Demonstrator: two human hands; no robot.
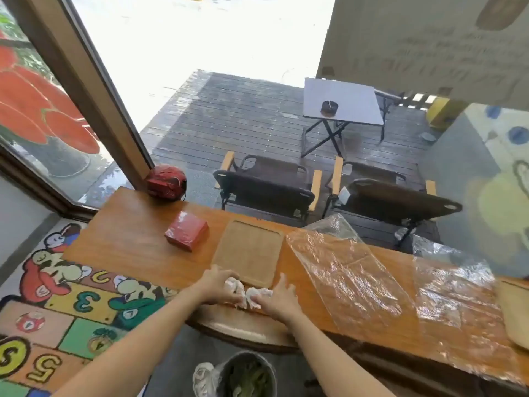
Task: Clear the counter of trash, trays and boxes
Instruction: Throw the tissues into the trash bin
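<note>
trash-gathering step: left hand (219, 285) and right hand (279, 300) each grip crumpled white tissue (252, 295) at the counter's (128, 239) near edge, just near of the wooden tray (249, 253); next, likely, a drop into the bin (247, 373) below.

Two bare forearms, no sleeves; left hand (219, 286) and right hand (279, 300) ungloved.

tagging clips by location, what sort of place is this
Probably a small cafe or snack shop. A wooden window counter holds a serving tray, folding chairs and a small table stand on the deck outside, and both hands gather crumpled napkins over a bin.
</note>
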